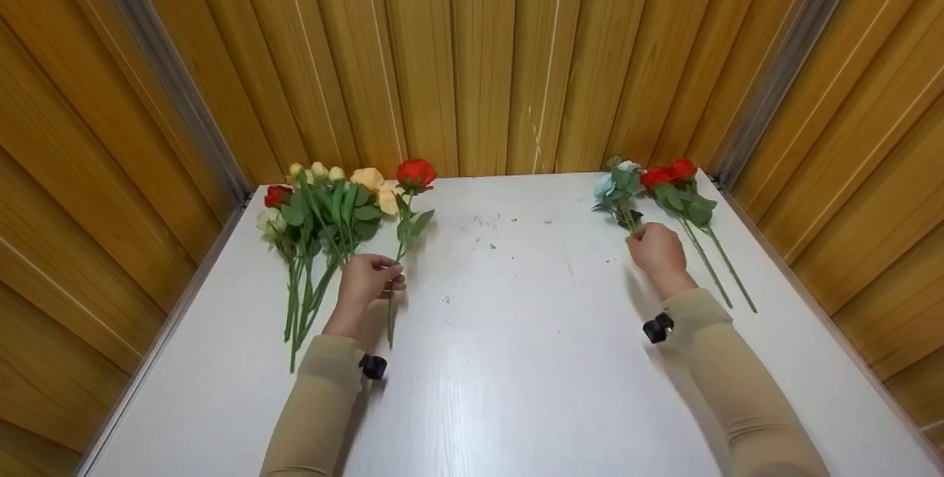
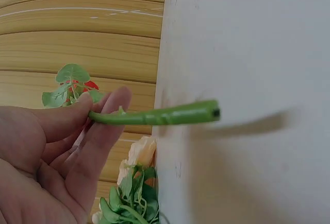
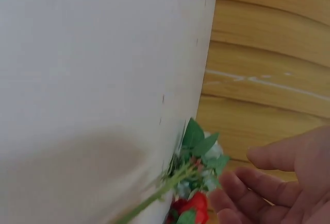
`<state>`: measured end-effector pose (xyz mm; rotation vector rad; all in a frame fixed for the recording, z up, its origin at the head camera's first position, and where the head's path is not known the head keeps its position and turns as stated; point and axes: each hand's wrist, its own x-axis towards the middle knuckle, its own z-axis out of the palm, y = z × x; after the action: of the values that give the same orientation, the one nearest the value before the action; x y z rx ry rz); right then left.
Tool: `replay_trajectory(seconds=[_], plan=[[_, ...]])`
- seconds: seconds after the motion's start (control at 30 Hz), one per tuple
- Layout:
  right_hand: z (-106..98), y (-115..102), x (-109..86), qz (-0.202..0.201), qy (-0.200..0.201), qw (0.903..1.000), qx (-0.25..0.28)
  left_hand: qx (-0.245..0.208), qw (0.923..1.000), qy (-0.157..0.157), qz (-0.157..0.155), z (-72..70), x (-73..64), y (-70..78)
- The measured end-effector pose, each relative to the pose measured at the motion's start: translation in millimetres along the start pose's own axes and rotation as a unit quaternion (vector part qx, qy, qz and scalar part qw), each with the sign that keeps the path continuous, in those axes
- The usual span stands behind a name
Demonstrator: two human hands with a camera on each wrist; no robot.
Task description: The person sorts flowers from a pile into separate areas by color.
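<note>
My left hand [image 1: 369, 281] pinches the green stem of a red rose [image 1: 416, 173] between thumb and fingers. The left wrist view shows the cut end of that stem [image 2: 170, 115] raised off the table and pointing away from the palm. At the right, my right hand [image 1: 658, 252] is by the lower stems of pale blue flowers [image 1: 606, 186]. In the right wrist view, a gap separates the thumb from the loosely bent fingers [image 3: 240, 185], and no stem shows between them. A green stem [image 3: 154, 195] runs beside that hand.
Left of the left hand lies a bunch of flowers: a red rose [image 1: 276, 196], yellow buds [image 1: 318, 170], peach blooms [image 1: 367, 179] and long stems. Two red roses [image 1: 670, 176] lie at the far right. Wood-patterned panels [image 1: 479, 57] enclose the white table [image 1: 501, 359].
</note>
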<state>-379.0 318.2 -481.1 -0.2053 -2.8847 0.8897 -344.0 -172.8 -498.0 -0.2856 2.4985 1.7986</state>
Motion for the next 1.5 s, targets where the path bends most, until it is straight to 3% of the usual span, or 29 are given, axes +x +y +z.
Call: replay_trajectory(seconds=[0.3, 0.47, 0.6, 0.83, 1.03, 1.27, 1.5], plan=[[43, -54, -23.3, -0.075, -0.044, 0.9948, 0.054, -0.049, 0.9986, -0.018, 0.007, 37.7, 2.0, 16.3], [70, -82, -41.9, -0.094, -0.08, 0.9875, 0.098, -0.078, 0.9961, -0.036, 0.022, 61.8, 2.2, 23.3], [92, -102, -58.6, -0.099, -0.119, 0.9771, 0.145, -0.091, 0.9942, -0.051, 0.024, 81.1, 1.6, 29.5], [126, -122, -85.1, -0.143, -0.16, 0.9529, 0.214, -0.122, 0.9896, -0.07, 0.032, 108.1, -1.9, 36.0], [142, -131, -96.3, -0.153, -0.158, 0.9332, 0.284, -0.14, 0.987, -0.064, 0.045, 123.8, -3.9, 39.1], [149, -133, -96.6, -0.142, -0.115, 0.9356, 0.302, -0.149, 0.9854, -0.061, 0.054, 133.0, -3.6, 42.7], [144, -129, -94.2, -0.148, -0.126, 0.9342, 0.299, -0.135, 0.9869, -0.066, 0.057, 130.5, -3.7, 42.4]])
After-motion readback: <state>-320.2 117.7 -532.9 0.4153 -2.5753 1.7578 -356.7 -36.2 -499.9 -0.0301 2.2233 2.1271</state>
